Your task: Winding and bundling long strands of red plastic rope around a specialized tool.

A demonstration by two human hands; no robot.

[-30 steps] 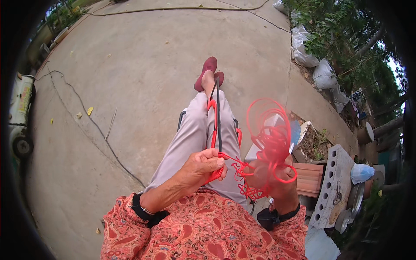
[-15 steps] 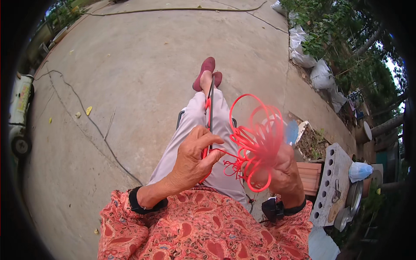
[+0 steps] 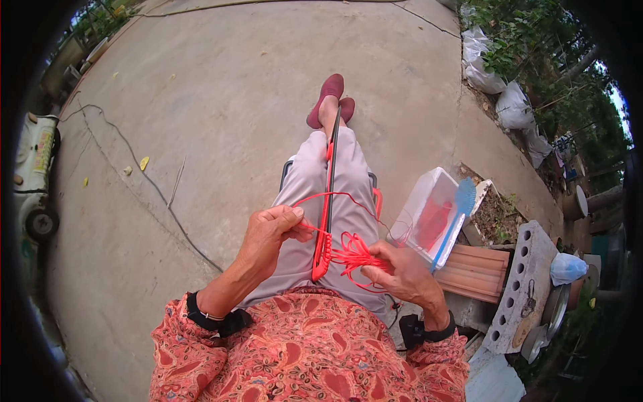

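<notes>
Across my lap and legs lies a long narrow black frame (image 3: pixel 333 161), its far end near my shoes. Red cord is wrapped in tight turns (image 3: pixel 323 253) around the near end of the frame. My left hand (image 3: pixel 268 238), just left of these turns, pinches a strand of the cord between thumb and fingers. To the right of the frame, my right hand (image 3: pixel 410 271) is closed on a gathered bundle of red cord (image 3: pixel 356 256), whose loops stick out toward the frame. A loose strand arcs over the frame and my thighs between the two hands.
At the right stand a white foam box (image 3: pixel 410 213) with something red in it, a blue mesh swatter (image 3: pixel 465 197), reddish tiles (image 3: pixel 472 271) and a concrete block (image 3: pixel 521 281) with holes. A dark cable (image 3: pixel 157 191) crosses the concrete floor; a wheeled white object (image 3: pixel 35 177) stands far left.
My right hand has lowered the cord bundle and drawn it in beside the frame; the loops are now gathered tighter. My left hand has moved left off the frame, with a strand pinched.
</notes>
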